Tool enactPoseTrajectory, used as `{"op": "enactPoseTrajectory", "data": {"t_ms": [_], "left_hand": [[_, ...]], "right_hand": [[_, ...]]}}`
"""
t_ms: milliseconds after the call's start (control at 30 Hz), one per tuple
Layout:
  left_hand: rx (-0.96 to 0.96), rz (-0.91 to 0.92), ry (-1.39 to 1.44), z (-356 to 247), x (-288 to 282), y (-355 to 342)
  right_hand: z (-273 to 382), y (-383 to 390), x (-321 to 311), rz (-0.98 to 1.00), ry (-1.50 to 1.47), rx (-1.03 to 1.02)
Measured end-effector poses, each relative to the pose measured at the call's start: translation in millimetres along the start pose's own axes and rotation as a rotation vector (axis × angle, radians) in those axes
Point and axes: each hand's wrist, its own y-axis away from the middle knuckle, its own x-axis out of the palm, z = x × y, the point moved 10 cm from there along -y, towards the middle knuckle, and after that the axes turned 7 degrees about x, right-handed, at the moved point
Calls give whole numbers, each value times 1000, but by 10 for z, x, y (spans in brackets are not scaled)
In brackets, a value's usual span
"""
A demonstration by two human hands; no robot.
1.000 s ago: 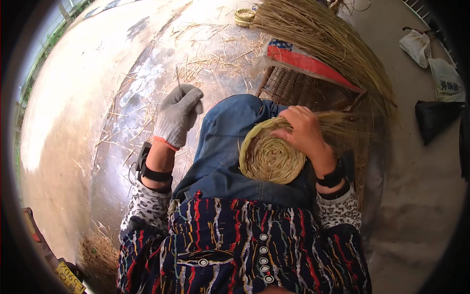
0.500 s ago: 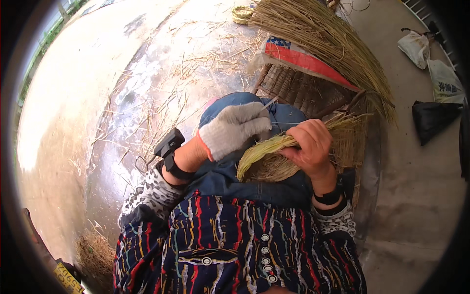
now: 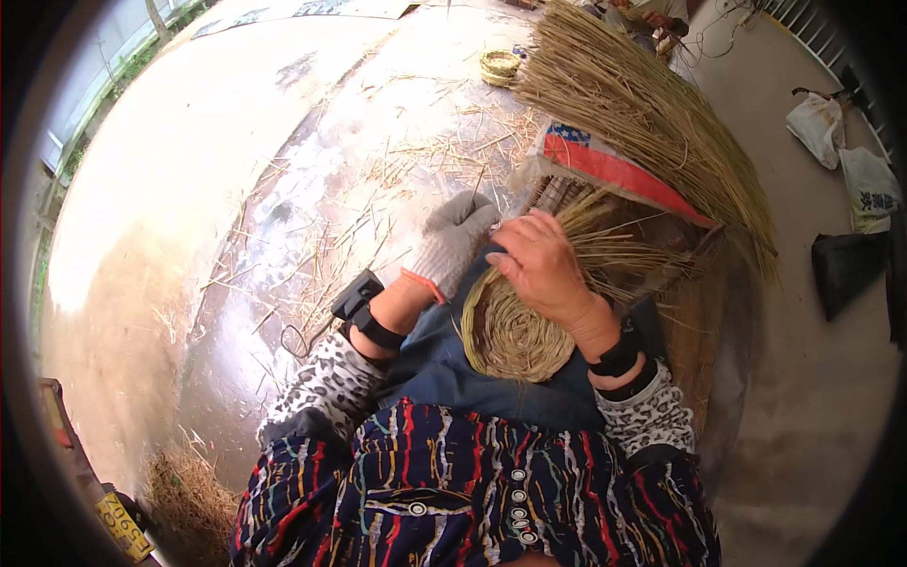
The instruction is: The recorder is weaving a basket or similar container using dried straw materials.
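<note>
Sunlit concrete floor [image 3: 123,283], far left; tan straw heap [image 3: 189,496] at lower left. Next, loose straw [image 3: 406,170] scattered on the ground. Left hand [image 3: 458,236], grey glove, fingers curled tight; looks to be gripping a thin pointed tool [image 3: 480,180], needle-like, tip up. Small woven basket [image 3: 499,68] on the ground beyond. Mid-frame: round straw basket [image 3: 520,345], shallow, on the lap over blue trousers [image 3: 435,369], hollow side facing the camera, upper edge partly behind the right hand. Right hand [image 3: 543,269], bare, fingers bent, tips right by the glove; contact and anything pinched: can't tell. Straw ends [image 3: 624,250] fan out right of it. Further right, big straw bundle [image 3: 652,132] over a red-white-blue sack [image 3: 628,175]; then white bag [image 3: 817,128] and black bag [image 3: 841,269].

Step, my read: working the rim, probably stitching or binding loose straw in. Next move calls for the right hand pinning the rim firm, strands gathered, fingertips clear of the point.
</note>
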Motion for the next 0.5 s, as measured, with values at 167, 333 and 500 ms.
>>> {"op": "enactPoseTrajectory", "data": {"t_ms": [167,333,500], "left_hand": [[-176,-58,59,123,-146,35],[-161,-275,44,160,-620,141],[-225,-211,77,146,-404,437]], "right_hand": [[-415,39,493,245,-352,514],[-664,158,531,60,-701,711],[-677,186,519,-2,-758,734]]}}
